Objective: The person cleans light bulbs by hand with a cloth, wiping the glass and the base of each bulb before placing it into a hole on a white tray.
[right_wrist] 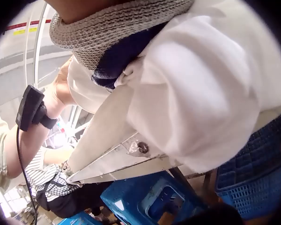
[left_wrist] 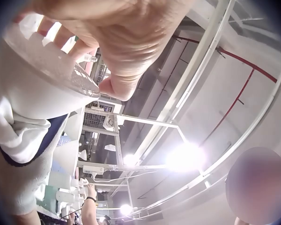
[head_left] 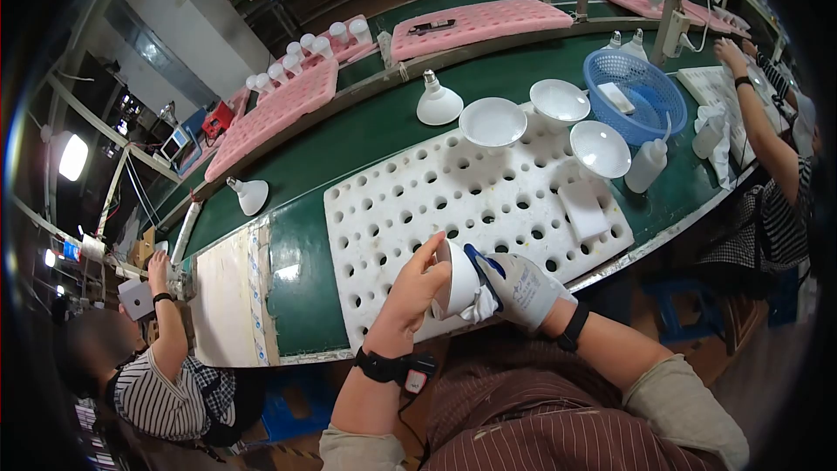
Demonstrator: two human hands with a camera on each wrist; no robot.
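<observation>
Above the near table edge, my bare left hand (head_left: 425,283) grips a white cone-shaped lamp cup (head_left: 459,277) by its side. My right hand (head_left: 516,286), in a grey glove with dark blue trim, holds a white cloth (head_left: 478,307) against the cup. In the left wrist view the left hand's fingers (left_wrist: 124,40) curl over the cup's rim (left_wrist: 40,82), with the cloth (left_wrist: 16,133) bunched below it. The right wrist view is mostly filled by the cloth (right_wrist: 201,84) and the glove cuff (right_wrist: 110,30); the cup is hidden there.
A white foam tray (head_left: 453,201) full of holes carries three upturned lamp cups (head_left: 493,122) and a foam block (head_left: 584,209). A blue basket (head_left: 636,92) and a squeeze bottle (head_left: 647,164) stand at right. Loose lamps (head_left: 438,103) sit on the green belt. Other workers sit on both sides.
</observation>
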